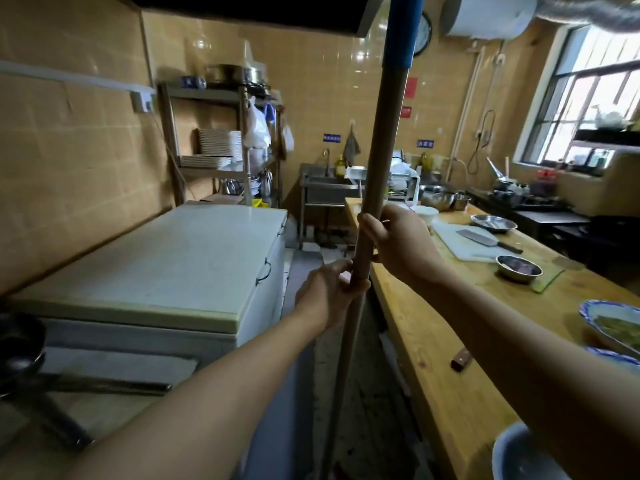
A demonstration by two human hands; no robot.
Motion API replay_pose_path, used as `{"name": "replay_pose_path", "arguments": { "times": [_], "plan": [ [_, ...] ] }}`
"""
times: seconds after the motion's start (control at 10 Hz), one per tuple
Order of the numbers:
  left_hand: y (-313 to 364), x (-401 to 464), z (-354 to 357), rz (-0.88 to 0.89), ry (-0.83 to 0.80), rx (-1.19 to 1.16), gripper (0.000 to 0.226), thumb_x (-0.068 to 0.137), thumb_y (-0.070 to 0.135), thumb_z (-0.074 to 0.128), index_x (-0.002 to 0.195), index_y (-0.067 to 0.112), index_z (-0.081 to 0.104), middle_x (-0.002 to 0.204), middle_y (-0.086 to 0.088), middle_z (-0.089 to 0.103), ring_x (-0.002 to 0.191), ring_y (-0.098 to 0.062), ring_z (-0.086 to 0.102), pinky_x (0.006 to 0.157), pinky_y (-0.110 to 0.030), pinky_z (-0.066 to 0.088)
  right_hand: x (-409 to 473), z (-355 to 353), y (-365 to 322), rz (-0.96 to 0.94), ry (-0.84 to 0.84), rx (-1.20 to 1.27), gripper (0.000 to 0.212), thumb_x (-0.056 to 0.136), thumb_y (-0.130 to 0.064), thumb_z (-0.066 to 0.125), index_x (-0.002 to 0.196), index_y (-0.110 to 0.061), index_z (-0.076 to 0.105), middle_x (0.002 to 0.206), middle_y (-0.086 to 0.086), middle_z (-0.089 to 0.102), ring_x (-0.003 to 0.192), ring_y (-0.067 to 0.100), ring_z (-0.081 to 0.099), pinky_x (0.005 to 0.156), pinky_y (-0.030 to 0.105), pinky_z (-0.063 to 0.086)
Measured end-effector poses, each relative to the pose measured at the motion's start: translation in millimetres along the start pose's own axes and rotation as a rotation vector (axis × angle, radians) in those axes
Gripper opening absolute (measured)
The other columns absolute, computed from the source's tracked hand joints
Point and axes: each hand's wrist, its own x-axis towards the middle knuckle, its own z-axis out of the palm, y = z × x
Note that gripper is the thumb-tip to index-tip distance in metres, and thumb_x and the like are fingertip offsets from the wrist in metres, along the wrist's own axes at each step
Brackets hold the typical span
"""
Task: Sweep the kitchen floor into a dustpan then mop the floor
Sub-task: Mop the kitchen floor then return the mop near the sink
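Head view: both hands are gripping a long wooden handle [375,161] that is standing nearly upright in the aisle between a white chest freezer [166,258] and a wooden table [446,362]. The left hand [329,292] is wrapping its fingers around the shaft lower down; the right hand [401,244] is closing around it just above, thumb side toward the camera. A blue sleeve [403,29] is covering the upper part of the shaft. The lower end is running out of frame at the bottom, so the working head cannot be seen, and whether this is the broom or the mop cannot be told. No dustpan is showing. The floor [374,427] in the aisle is appearing dark and mottled.

Judgement on the step in hand: the person is probably carrying or positioning the tool for a pass down the aisle. The stroke would be best done with the hands kept apart on the shaft for leverage, with the upper end kept away from the overhead hood [242,12] and the lower end clear of the table edge, where a cleaver [485,239] and steel bowls [517,268] are lying.

Writing: blue wall signs [331,137] and red notices [410,87] are hanging on the far tiled wall; their text is too blurred to read. No brand is legible.
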Motion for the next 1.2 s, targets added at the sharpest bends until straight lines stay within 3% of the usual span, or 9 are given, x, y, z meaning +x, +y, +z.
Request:
{"name": "replay_pose_path", "arguments": {
  "times": [0.2, 0.5, 0.6, 0.8, 0.9, 1.0, 1.1, 1.2],
  "plan": [
    [-28.1, 94.1, 20.9, 0.000, 0.031, -0.030, 0.031, 0.084, 0.029, 0.066, 0.110, 0.012, 0.065, 0.104, -0.009, 0.070, 0.099, -0.027, 0.065, 0.091, -0.044, 0.050, 94.2, 19.4, 62.0, -0.011, 0.000, 0.065, 0.017, 0.095, -0.029, 0.050, 0.094, -0.013, 0.055, 0.094, 0.011, 0.067, 0.086, 0.023, 0.067, 0.079, 0.043, 0.057],
    [-53.3, 235.2, 42.1, -0.029, 0.085, 0.076, 0.034, 0.084, 0.032, 0.065, 0.114, 0.014, 0.063, 0.106, -0.008, 0.069, 0.100, -0.027, 0.064, 0.090, -0.045, 0.050, 250.1, 41.4, 135.4, -0.060, -0.049, 0.063, 0.030, 0.093, -0.037, 0.051, 0.100, -0.009, 0.059, 0.091, 0.009, 0.067, 0.085, 0.024, 0.067, 0.077, 0.046, 0.056],
    [-68.7, 280.0, 47.9, -0.055, 0.099, 0.068, 0.036, 0.079, 0.041, 0.065, 0.110, 0.022, 0.063, 0.103, -0.004, 0.069, 0.097, -0.025, 0.065, 0.088, -0.046, 0.052, 290.6, 51.2, 153.0, -0.077, -0.061, 0.082, 0.028, 0.094, -0.036, 0.051, 0.098, -0.009, 0.058, 0.090, 0.008, 0.066, 0.085, 0.023, 0.067, 0.078, 0.045, 0.056],
    [-104.4, 364.2, 53.5, -0.110, 0.080, 0.033, 0.010, 0.082, 0.041, 0.067, 0.080, 0.041, 0.057, 0.077, 0.009, 0.067, 0.086, -0.022, 0.065, 0.088, -0.043, 0.050, 369.3, 85.4, 187.9, -0.096, -0.051, 0.078, 0.025, 0.095, -0.036, 0.050, 0.094, -0.011, 0.056, 0.087, 0.006, 0.065, 0.082, 0.020, 0.066, 0.077, 0.041, 0.057],
    [-130.5, 413.2, 52.1, -0.074, 0.072, 0.037, 0.010, 0.083, 0.039, 0.067, 0.079, 0.040, 0.058, 0.078, 0.011, 0.067, 0.088, -0.019, 0.065, 0.086, -0.044, 0.051, 419.7, 109.6, 205.2, -0.083, -0.028, 0.060, 0.025, 0.094, -0.036, 0.051, 0.092, -0.012, 0.058, 0.085, 0.005, 0.065, 0.081, 0.019, 0.066, 0.077, 0.041, 0.057],
    [-161.2, 473.2, 50.4, -0.004, 0.057, 0.044, 0.021, 0.084, 0.030, 0.067, 0.103, 0.021, 0.066, 0.098, 0.000, 0.070, 0.088, -0.016, 0.063, 0.086, -0.038, 0.052, 476.7, 135.3, 222.0, -0.051, -0.014, 0.069, 0.026, 0.093, -0.037, 0.052, 0.093, -0.011, 0.058, 0.086, 0.005, 0.066, 0.081, 0.018, 0.067, 0.075, 0.039, 0.058],
    [-186.8, 532.0, 43.9, 0.016, 0.007, 0.057, 0.028, 0.086, 0.024, 0.065, 0.110, 0.009, 0.064, 0.103, -0.005, 0.069, 0.084, -0.011, 0.058, 0.077, -0.023, 0.048, 533.8, 160.1, 235.8, -0.012, -0.017, 0.067, 0.022, 0.093, -0.036, 0.052, 0.092, -0.015, 0.057, 0.085, 0.002, 0.065, 0.080, 0.014, 0.067, 0.074, 0.034, 0.059],
    [-211.2, 589.3, 39.2, 0.011, -0.032, -0.010, 0.030, 0.085, 0.022, 0.066, 0.113, 0.010, 0.064, 0.106, -0.008, 0.069, 0.096, -0.023, 0.064, 0.091, -0.041, 0.051, 586.1, 180.0, 246.3, 0.015, -0.005, 0.067, 0.021, 0.093, -0.036, 0.053, 0.093, -0.016, 0.057, 0.084, 0.001, 0.065, 0.079, 0.011, 0.067, 0.075, 0.033, 0.059]
  ]
}}
